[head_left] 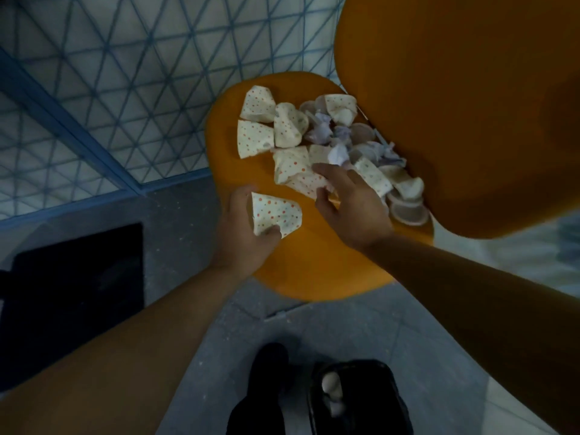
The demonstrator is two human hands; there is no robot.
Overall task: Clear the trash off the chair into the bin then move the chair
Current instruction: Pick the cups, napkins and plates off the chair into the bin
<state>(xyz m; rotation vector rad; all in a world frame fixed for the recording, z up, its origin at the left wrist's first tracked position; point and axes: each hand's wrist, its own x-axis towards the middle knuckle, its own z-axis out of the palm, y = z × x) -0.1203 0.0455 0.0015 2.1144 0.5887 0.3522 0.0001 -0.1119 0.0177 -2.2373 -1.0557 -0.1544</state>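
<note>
An orange chair stands below me, its backrest at the upper right. Several crushed paper cups with red dots and crumpled white tissues lie heaped on the seat toward the backrest. My left hand holds one dotted cup at the seat's left edge. My right hand reaches into the pile, its fingers curled on another dotted cup. A black bin stands on the floor near my feet and holds a few pale pieces.
A blue-and-white patterned mat covers the floor at upper left. A black square panel lies at the left on the grey floor. My dark shoe stands beside the bin.
</note>
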